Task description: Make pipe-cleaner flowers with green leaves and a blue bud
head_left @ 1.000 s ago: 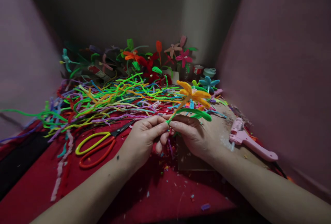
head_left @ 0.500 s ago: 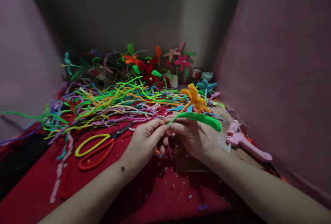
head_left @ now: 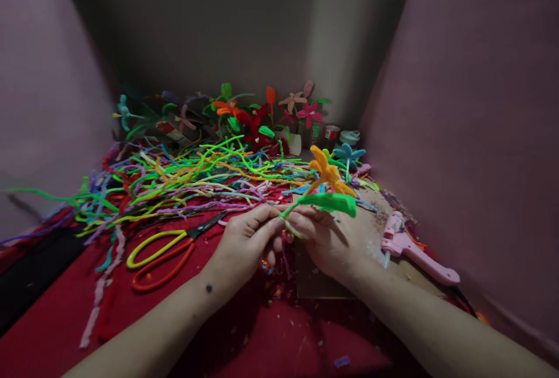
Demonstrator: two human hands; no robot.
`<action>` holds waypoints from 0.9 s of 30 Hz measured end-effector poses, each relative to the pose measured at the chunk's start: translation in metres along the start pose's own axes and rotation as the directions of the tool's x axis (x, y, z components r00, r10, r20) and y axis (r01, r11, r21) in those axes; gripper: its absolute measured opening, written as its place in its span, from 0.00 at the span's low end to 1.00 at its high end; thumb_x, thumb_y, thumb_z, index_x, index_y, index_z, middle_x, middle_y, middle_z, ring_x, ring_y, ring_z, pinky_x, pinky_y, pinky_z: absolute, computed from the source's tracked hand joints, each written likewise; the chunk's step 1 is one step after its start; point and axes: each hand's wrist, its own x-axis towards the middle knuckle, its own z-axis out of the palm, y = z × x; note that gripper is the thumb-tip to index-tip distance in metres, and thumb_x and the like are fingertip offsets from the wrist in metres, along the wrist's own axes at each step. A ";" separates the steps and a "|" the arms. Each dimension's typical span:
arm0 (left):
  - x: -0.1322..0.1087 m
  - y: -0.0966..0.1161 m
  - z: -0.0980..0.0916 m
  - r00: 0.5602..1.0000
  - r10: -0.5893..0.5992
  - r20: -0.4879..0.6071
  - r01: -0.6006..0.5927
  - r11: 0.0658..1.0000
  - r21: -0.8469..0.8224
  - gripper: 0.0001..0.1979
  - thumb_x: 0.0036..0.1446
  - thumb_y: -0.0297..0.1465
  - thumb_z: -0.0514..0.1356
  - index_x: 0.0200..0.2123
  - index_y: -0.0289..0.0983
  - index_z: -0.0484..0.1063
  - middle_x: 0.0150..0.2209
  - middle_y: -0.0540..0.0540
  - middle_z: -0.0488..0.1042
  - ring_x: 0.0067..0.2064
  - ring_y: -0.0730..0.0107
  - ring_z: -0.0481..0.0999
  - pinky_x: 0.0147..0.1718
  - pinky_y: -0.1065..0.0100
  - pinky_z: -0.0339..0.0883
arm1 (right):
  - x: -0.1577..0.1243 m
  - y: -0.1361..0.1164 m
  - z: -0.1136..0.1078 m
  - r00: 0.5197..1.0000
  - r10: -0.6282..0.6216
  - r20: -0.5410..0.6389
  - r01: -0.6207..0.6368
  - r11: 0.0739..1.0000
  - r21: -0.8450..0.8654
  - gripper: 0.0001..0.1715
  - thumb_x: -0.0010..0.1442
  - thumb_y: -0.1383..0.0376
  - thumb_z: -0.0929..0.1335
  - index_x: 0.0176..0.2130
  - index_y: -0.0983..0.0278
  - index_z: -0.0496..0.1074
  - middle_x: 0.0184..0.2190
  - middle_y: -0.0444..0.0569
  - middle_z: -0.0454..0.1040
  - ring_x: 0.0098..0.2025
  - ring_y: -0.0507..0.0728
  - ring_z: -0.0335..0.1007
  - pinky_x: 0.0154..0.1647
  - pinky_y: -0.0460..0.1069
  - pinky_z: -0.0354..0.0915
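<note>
Both hands meet in the middle over a red cloth. My left hand [head_left: 247,241] pinches the lower end of a pipe-cleaner flower's stem. My right hand [head_left: 327,235] is closed on the same stem from the other side. The flower [head_left: 325,173] has yellow-orange petals and points away to the upper right. A green leaf [head_left: 334,202] sticks out from the stem just above my right fingers.
A big tangle of coloured pipe cleaners [head_left: 183,177] spreads behind the hands. Yellow and orange scissors [head_left: 168,247] lie to the left. A pink glue gun [head_left: 413,247] lies on the right by a cardboard piece [head_left: 317,279]. Finished flowers [head_left: 262,113] stand against the back wall.
The flower has been turned in my fingers: the petals swung inward and the green leaf rotated and now looks shorter. Both hands kept their pinch in the same place.
</note>
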 end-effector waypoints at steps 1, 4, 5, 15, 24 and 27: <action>0.000 0.001 0.000 1.000 -0.020 0.007 0.021 0.999 -0.028 0.09 0.56 0.34 0.55 0.29 0.35 0.70 0.17 0.53 0.68 0.16 0.78 0.65 0.17 0.76 0.60 | 0.000 0.000 0.000 1.000 -0.004 0.011 0.003 1.000 0.024 0.12 0.56 0.58 0.67 0.36 0.60 0.77 0.32 0.48 0.75 0.36 0.58 0.69 0.41 0.53 0.63; 0.001 0.000 -0.001 0.998 -0.061 0.032 0.064 0.994 -0.086 0.09 0.56 0.33 0.56 0.27 0.34 0.69 0.16 0.53 0.68 0.15 0.80 0.65 0.16 0.77 0.59 | -0.001 -0.001 0.001 0.999 -0.010 0.047 0.006 0.997 0.078 0.13 0.55 0.57 0.68 0.39 0.58 0.77 0.35 0.48 0.76 0.41 0.59 0.70 0.47 0.54 0.62; 0.002 0.000 -0.001 0.997 -0.069 0.045 0.073 0.992 -0.106 0.10 0.56 0.33 0.56 0.27 0.33 0.69 0.16 0.53 0.68 0.14 0.81 0.65 0.16 0.78 0.58 | -0.001 -0.002 0.001 0.998 -0.011 0.055 0.007 0.997 0.080 0.14 0.56 0.57 0.68 0.40 0.58 0.77 0.36 0.48 0.77 0.43 0.60 0.70 0.49 0.55 0.61; 0.007 -0.012 -0.010 0.912 -0.129 0.389 0.313 0.832 -0.457 0.10 0.56 0.31 0.57 0.26 0.31 0.70 0.13 0.52 0.67 0.10 0.83 0.60 0.09 0.81 0.53 | 0.000 0.005 -0.002 0.996 -0.001 0.085 -0.023 0.962 0.272 0.16 0.49 0.64 0.73 0.41 0.58 0.78 0.33 0.47 0.79 0.39 0.58 0.73 0.46 0.55 0.63; 0.009 -0.019 -0.007 0.848 0.028 0.529 0.366 0.690 -0.624 0.09 0.57 0.32 0.57 0.31 0.32 0.71 0.10 0.55 0.63 0.08 0.84 0.53 0.08 0.80 0.55 | 0.002 0.001 -0.001 0.985 0.106 0.138 -0.150 0.919 0.364 0.18 0.40 0.62 0.77 0.35 0.59 0.79 0.26 0.44 0.77 0.30 0.54 0.72 0.42 0.52 0.64; 0.009 -0.020 -0.008 0.847 0.030 0.530 0.358 0.706 -0.611 0.09 0.57 0.32 0.57 0.31 0.31 0.71 0.10 0.55 0.62 0.08 0.84 0.52 0.09 0.80 0.54 | 0.002 -0.001 0.000 0.987 0.079 0.139 -0.126 0.918 0.375 0.14 0.40 0.64 0.77 0.32 0.59 0.79 0.26 0.44 0.77 0.32 0.54 0.72 0.43 0.51 0.64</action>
